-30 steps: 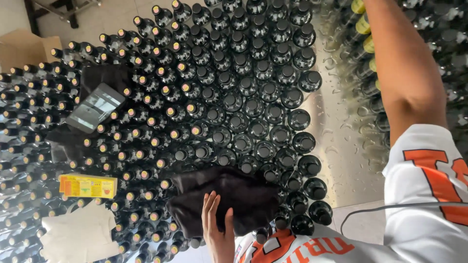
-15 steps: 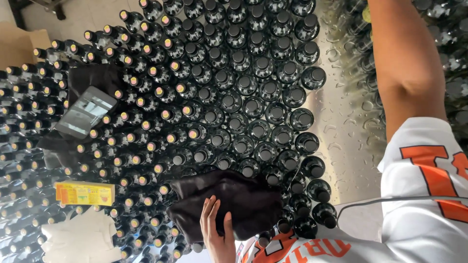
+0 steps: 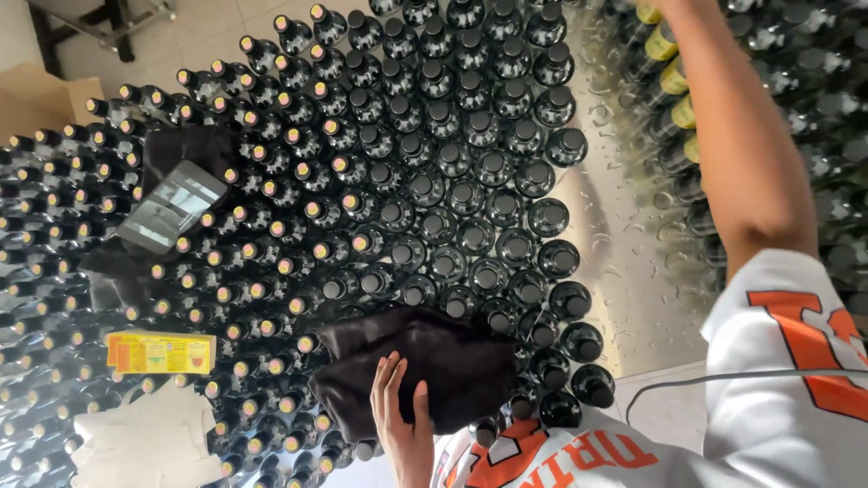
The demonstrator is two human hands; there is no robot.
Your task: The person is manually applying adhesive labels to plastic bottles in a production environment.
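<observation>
View from above of a desk packed with dark glass bottles standing upright, seen cap-first. Nearest the camera, the left hand (image 3: 402, 425) lies flat, fingers spread, on a dark brown cloth (image 3: 425, 366) draped over the tops of the bottles (image 3: 434, 226) at the near edge of the group. It presses the cloth and does not close around anything.

Just right of the cloth, black-capped bottles run in rows away from the camera; left of the cloth the bottles carry pale gold-pink caps. Further left of the cloth a yellow box (image 3: 161, 352) lies flat on the caps, with crumpled pale paper (image 3: 149, 438) below it. Beyond the cloth to the left, a phone (image 3: 172, 206) rests on a second dark cloth spread over more bottles.

Right of the cloth, a bare strip of wet metal desk (image 3: 624, 271) shows water drops. Past it, the right arm (image 3: 741, 154) reaches away toward bottles with yellow caps (image 3: 674, 77) at the far right. The right hand is out of frame, so its state cannot be told.

Risks, as a judgement: the cloth sits on narrow caps at the desk's near edge, so a hard or sideways push could tip bottles into their neighbours or off the edge. The wet metal could let bottles slide. The phone and box, balanced on caps, could slip if the bottles are jostled
</observation>
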